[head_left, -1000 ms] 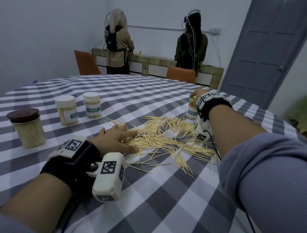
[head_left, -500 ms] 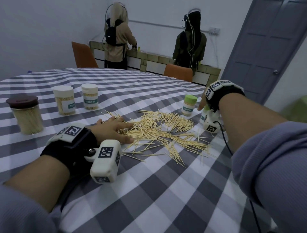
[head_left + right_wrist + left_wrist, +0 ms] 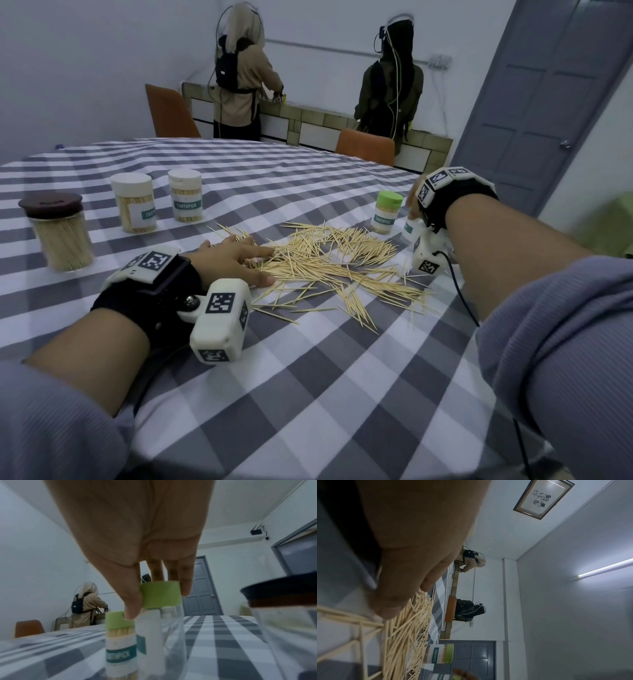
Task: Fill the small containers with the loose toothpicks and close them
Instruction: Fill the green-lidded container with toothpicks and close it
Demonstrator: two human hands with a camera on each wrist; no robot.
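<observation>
Loose toothpicks lie in a heap on the checked tablecloth. My left hand rests flat on the heap's left edge with its fingers straight. A green-lidded container full of toothpicks stands free at the heap's far right. Just right of it, my right hand grips a second small container by its green lid, thumb on one side and fingers on the other. That container stands upright on the table, its inside mostly hidden by its white label.
Two white-lidded toothpick containers and a brown-lidded glass jar stand at the far left. Another dark-lidded glass jar stands close to my right hand. Two people stand at a counter beyond the table, by orange chairs.
My right hand let go of the first green-lidded container, moved right, and now grips the lid of the second one. My left hand has stayed on the heap.
</observation>
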